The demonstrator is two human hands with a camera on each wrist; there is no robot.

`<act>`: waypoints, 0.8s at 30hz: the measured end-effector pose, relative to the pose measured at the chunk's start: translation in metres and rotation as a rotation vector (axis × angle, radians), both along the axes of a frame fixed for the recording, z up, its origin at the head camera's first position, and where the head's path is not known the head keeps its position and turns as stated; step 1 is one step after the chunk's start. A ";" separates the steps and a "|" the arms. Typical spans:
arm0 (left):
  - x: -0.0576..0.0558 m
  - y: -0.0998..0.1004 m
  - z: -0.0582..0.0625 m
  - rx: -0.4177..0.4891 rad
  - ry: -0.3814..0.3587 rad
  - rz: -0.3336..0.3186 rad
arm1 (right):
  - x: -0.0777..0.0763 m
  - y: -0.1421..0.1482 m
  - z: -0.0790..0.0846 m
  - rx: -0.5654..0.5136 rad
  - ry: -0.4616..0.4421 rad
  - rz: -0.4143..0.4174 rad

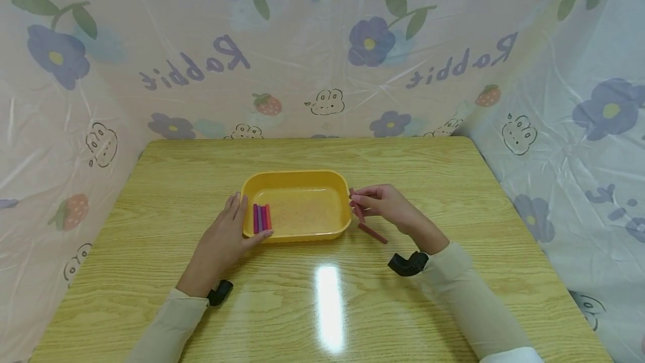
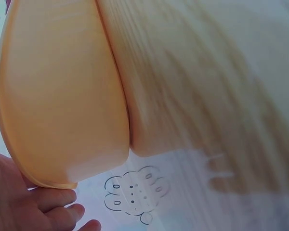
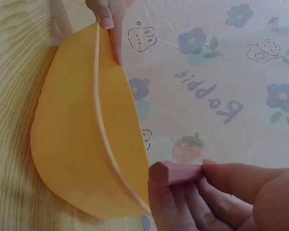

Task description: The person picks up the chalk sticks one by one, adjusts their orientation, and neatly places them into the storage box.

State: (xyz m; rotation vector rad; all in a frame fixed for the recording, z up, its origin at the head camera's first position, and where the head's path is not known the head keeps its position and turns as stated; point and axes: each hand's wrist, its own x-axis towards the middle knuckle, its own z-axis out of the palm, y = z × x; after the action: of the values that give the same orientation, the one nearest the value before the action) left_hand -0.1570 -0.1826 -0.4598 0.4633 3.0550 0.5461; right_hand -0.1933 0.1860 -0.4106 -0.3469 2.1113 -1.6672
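Observation:
A yellow plastic tray (image 1: 304,212) sits on the table. My left hand (image 1: 224,237) holds its left end, thumb at the front rim and fingers along the side. Several short crayon-like sticks (image 1: 262,219), purple to orange-red, stand side by side in its left part. Just off the right end, my right hand (image 1: 390,206) pinches a dull-red crayon-like stick (image 1: 359,214) between thumb and fingers. In the right wrist view that stick (image 3: 176,173) shows a flat, angular end. Another dull-red stick (image 1: 373,233) lies on the table below it.
The wood-grain table (image 1: 282,301) reflects a bright strip of light near its front. A printed curtain (image 1: 302,43) with flowers and rabbits hangs behind and at both sides. Black wrist mounts (image 1: 408,264) sit on both forearms.

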 end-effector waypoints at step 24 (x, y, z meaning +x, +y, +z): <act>0.000 -0.001 0.000 0.004 0.017 -0.013 | -0.003 -0.018 -0.001 -0.069 -0.033 -0.023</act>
State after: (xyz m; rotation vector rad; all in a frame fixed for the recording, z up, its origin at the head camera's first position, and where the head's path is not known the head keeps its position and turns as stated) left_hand -0.1575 -0.1833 -0.4599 0.4899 3.0650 0.5506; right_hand -0.1963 0.1676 -0.4112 -0.3148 2.0452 -1.7503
